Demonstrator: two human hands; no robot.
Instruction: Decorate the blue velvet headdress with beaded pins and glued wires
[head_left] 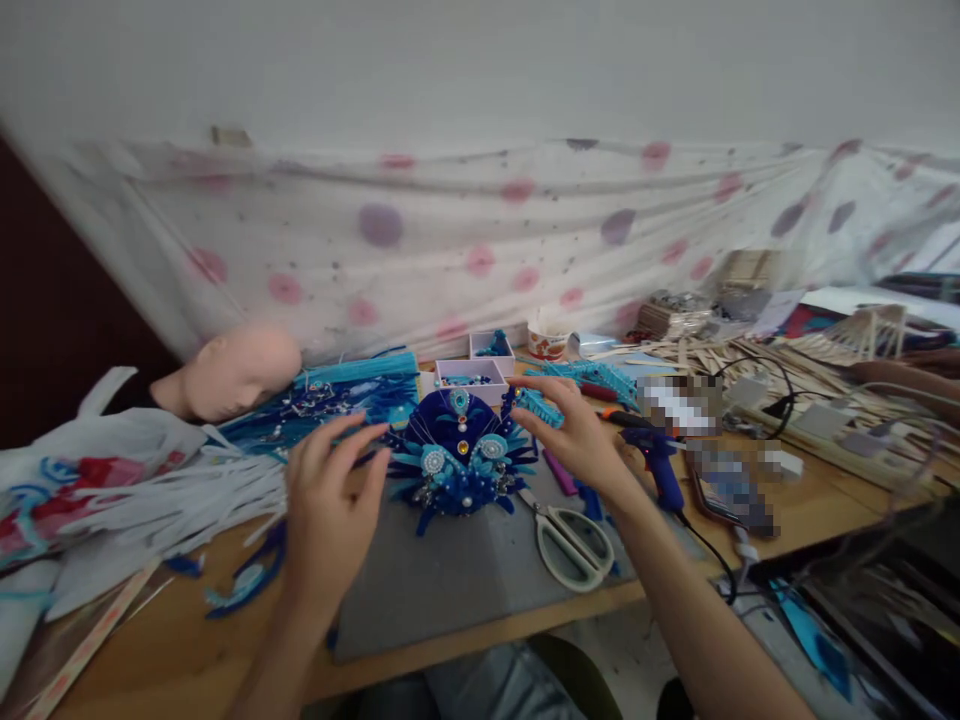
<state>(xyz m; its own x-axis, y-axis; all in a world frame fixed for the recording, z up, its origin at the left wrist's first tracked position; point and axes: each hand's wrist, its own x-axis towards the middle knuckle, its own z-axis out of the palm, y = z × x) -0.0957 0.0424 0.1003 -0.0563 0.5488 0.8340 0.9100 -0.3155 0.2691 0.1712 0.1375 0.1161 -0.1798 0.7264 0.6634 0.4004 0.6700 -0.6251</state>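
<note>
A blue beaded headdress with feather-like points, round jewels and pearls stands on the grey mat. My left hand is at its left edge, thumb and fingers apart and curved toward it. At the upper right edge is my right hand, its thumb and index finger parted beside a dark blue beaded side piece. Whether the fingertips touch the headdress I cannot tell. Scissors with pale handles lie below my right hand.
White boxes of beads stand behind. To the right are a blue glue gun, a phone, a power strip and thin strips. Left are a mannequin head, plastic bags and white strips.
</note>
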